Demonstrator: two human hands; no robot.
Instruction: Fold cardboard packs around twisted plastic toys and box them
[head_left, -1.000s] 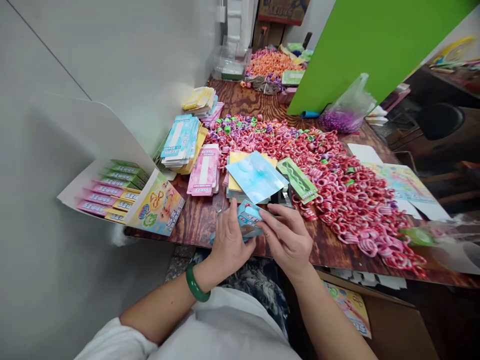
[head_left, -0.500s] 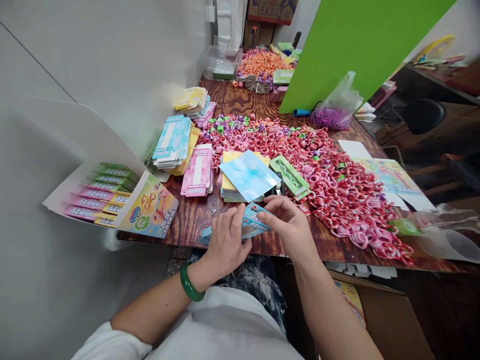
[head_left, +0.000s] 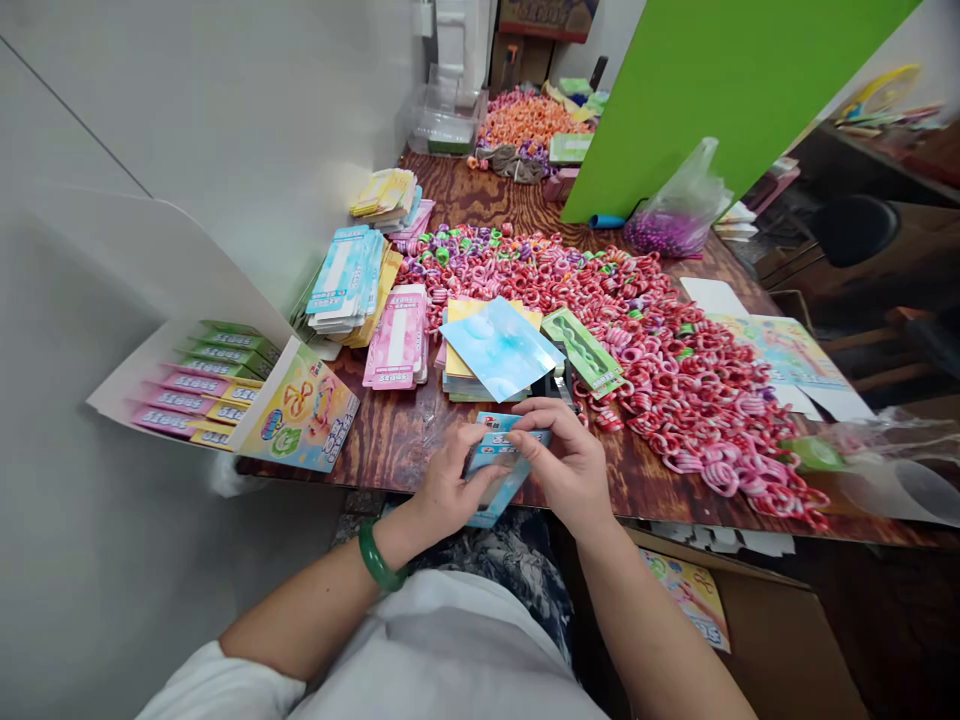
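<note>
A small blue printed box (head_left: 491, 505) with a window in its front stands nearly upright between my hands, at the table's front edge. My left hand (head_left: 448, 485) grips its left side, a green bangle on the wrist. My right hand (head_left: 564, 465) pinches the box near its upper right, thumb in front. Part of the box hides behind the fingers. Just beyond lies a blue card (head_left: 499, 348) on a stack of yellow cards (head_left: 463, 385). A green windowed box (head_left: 583, 352) rests to the right of that stack.
A display carton (head_left: 300, 415) holding small green, pink and yellow boxes stands at the left. Flat pink sleeves (head_left: 396, 340) and blue sleeves (head_left: 345, 275) lie in stacks. Red and pink rings (head_left: 660, 370) cover much of the table. A green panel (head_left: 697, 100) rises behind.
The blue box has turned from slanting sideways to nearly upright. My left hand has shifted its grip to the box's left side; my right hand stays at the top.
</note>
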